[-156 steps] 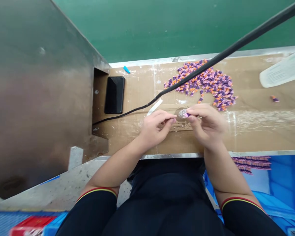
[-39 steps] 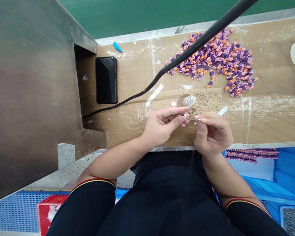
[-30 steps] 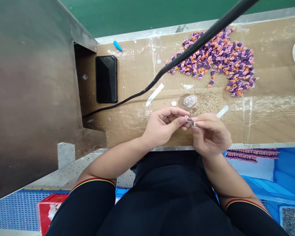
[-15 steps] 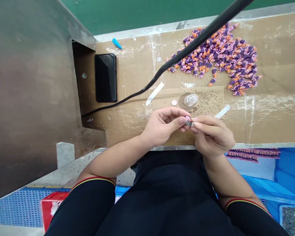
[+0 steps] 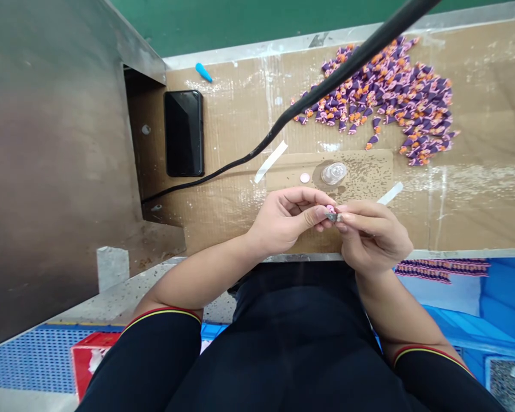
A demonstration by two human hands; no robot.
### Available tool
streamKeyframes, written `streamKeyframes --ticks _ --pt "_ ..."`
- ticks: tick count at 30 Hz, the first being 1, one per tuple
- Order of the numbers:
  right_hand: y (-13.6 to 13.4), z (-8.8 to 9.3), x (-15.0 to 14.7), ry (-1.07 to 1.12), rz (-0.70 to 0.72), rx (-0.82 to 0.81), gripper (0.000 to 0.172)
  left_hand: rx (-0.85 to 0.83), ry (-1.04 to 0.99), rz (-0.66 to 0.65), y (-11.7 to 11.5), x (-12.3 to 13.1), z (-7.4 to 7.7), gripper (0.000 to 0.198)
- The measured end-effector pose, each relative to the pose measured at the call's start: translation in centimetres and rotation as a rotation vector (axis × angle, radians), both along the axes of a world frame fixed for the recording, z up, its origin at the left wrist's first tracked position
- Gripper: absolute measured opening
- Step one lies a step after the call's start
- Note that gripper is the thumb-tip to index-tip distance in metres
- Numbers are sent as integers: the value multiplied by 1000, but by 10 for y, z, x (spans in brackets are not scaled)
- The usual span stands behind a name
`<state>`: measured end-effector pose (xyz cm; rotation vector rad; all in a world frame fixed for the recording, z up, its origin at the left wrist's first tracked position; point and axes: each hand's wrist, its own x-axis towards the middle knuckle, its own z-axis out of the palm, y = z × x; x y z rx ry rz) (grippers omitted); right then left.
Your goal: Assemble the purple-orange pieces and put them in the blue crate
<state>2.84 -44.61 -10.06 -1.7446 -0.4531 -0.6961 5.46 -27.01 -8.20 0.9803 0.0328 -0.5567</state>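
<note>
My left hand (image 5: 283,222) pinches a small pink figurine (image 5: 330,209) between thumb and fingertips, above the table's front edge. In my right hand (image 5: 375,232), thumb and fingers are closed on a small flat grey metal blade (image 5: 332,217), which lies against the near side of the figurine. The fingertips of both hands almost meet, and they cover most of the figurine. Just beyond them stands a small clear plastic cup (image 5: 333,173), with a pale pink disc (image 5: 304,178) to its left. A large heap of purple, pink and orange figurines (image 5: 386,97) lies at the back right.
A black cable (image 5: 257,150) crosses over the cardboard-covered table (image 5: 227,217). At the left are a phone (image 5: 183,133), a blue cone-shaped piece (image 5: 203,72) and a big metal housing (image 5: 60,149). Blue crates (image 5: 504,292) holding rows of figurines stand below right.
Both hands have shifted very slightly to the right with the figurine and blade. The grip looks the same, and the camera view has moved a little.
</note>
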Motion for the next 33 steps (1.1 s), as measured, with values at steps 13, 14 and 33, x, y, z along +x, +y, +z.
streamKeyframes --ticks 13,14,33 --pt "-3 1 1 38 30 -21 24 -34 19 -33 2 4 5 37" --pt "-3 1 1 40 41 -14 25 -34 25 -43 2 4 5 38" --pt "-5 0 -1 80 76 38 22 -29 57 -122 5 5 10 44"
